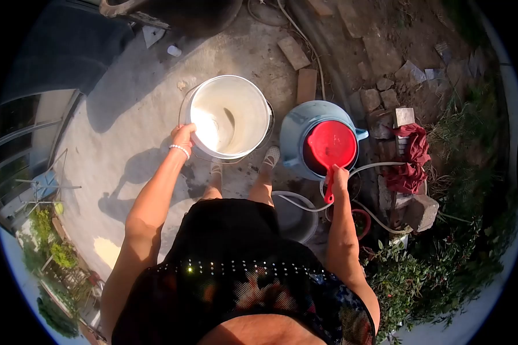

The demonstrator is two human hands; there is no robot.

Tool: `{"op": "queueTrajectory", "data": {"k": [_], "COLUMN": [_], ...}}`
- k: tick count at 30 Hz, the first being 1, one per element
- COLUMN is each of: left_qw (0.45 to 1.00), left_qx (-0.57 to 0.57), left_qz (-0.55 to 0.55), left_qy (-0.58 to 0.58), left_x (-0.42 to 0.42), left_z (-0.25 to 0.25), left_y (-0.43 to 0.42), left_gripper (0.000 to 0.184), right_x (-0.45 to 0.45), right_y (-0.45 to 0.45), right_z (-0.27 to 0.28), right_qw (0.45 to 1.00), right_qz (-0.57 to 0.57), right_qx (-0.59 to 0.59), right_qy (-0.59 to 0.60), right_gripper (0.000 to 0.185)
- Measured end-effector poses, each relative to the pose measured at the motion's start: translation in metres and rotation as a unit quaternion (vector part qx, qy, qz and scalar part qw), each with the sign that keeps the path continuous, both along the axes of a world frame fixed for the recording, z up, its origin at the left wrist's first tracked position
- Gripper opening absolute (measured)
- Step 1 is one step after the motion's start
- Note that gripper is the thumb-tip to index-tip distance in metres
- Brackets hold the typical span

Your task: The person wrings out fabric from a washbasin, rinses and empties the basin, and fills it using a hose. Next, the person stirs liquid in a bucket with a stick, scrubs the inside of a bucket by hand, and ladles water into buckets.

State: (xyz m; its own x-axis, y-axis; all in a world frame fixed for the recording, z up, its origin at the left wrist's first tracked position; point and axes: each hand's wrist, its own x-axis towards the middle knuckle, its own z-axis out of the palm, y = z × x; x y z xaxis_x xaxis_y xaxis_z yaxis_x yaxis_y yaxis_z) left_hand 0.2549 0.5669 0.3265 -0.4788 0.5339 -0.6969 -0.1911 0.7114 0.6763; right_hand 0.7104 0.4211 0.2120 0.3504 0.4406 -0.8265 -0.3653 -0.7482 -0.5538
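My left hand (183, 137), with a beaded bracelet at the wrist, grips the rim of a white bucket (244, 95) on its left side. The bucket's inside is pale, with a dark mark on the inner wall. In my right hand (338, 177) is the handle of a red dipper (332, 144). The dipper's round bowl is over the mouth of a light blue container (296, 129) with side handles. What the blue container holds is dark and mostly hidden by the dipper.
A grey basin (305, 227) with a pale hose (380, 164) over it sits by my legs. Bricks (307, 86), stones and a dark red cloth (408, 158) lie to the right, beside plants. A large dark vessel (195, 14) stands at the top.
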Motion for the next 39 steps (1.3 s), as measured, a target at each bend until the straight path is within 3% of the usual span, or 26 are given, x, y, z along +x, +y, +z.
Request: {"op": "queueTrajectory", "data": {"k": [5,8,13,17,20,24,26,27,29,31,34,37,39], "left_qw": [0.999,0.997,0.992,0.989,0.990,0.991,0.989,0.990,0.990,0.989,0.990,0.992,0.992], "left_qx": [0.033,0.053,0.061,0.049,0.083,0.071,0.050,0.049,0.043,0.048,0.051,0.060,0.070], "left_qz": [0.008,-0.025,-0.058,-0.072,-0.049,-0.022,-0.008,-0.005,0.021,0.019,0.010,0.008,0.018], "left_qy": [-0.016,-0.049,-0.090,-0.116,-0.106,-0.109,-0.136,-0.135,-0.130,-0.141,-0.132,-0.110,-0.108], "left_x": [0.025,0.037,0.044,0.039,0.031,0.015,0.003,-0.001,0.000,-0.010,-0.011,-0.016,-0.030], "left_z": [0.005,0.002,-0.007,-0.017,-0.027,-0.031,-0.037,-0.040,-0.012,-0.026,-0.015,-0.013,-0.022], "left_y": [0.010,0.011,0.008,0.004,-0.001,-0.004,-0.005,-0.009,-0.011,-0.019,-0.022,-0.029,-0.037], "left_gripper": [0.021,0.022,0.022,0.020,0.013,0.013,0.013,0.013,0.012,0.013,0.014,0.016,0.017], "right_x": [-0.016,-0.041,-0.094,-0.143,-0.181,-0.204,-0.210,-0.210,-0.205,-0.198,-0.175,-0.146,-0.120], "right_y": [-0.003,0.007,0.040,0.066,0.079,0.083,0.083,0.081,0.077,0.072,0.067,0.045,0.031], "right_z": [0.063,0.109,0.134,0.136,0.157,0.150,0.153,0.151,0.147,0.143,0.144,0.127,0.123], "right_qw": [0.998,0.994,0.983,0.868,0.809,0.761,0.685,0.684,0.587,0.564,0.568,0.728,0.788], "right_qz": [-0.012,0.055,0.128,0.344,0.433,0.482,0.545,0.547,0.548,0.486,0.361,0.219,0.200], "right_qx": [0.044,0.072,0.070,0.075,0.086,0.089,0.101,0.102,0.215,0.274,0.350,0.256,0.122], "right_qy": [-0.039,-0.056,-0.109,-0.349,-0.389,-0.425,-0.473,-0.471,-0.556,-0.609,-0.651,-0.597,-0.569], "right_gripper": [0.018,0.019,0.022,0.023,0.026,0.018,0.013,0.013,0.020,0.019,0.021,0.012,0.017]}}
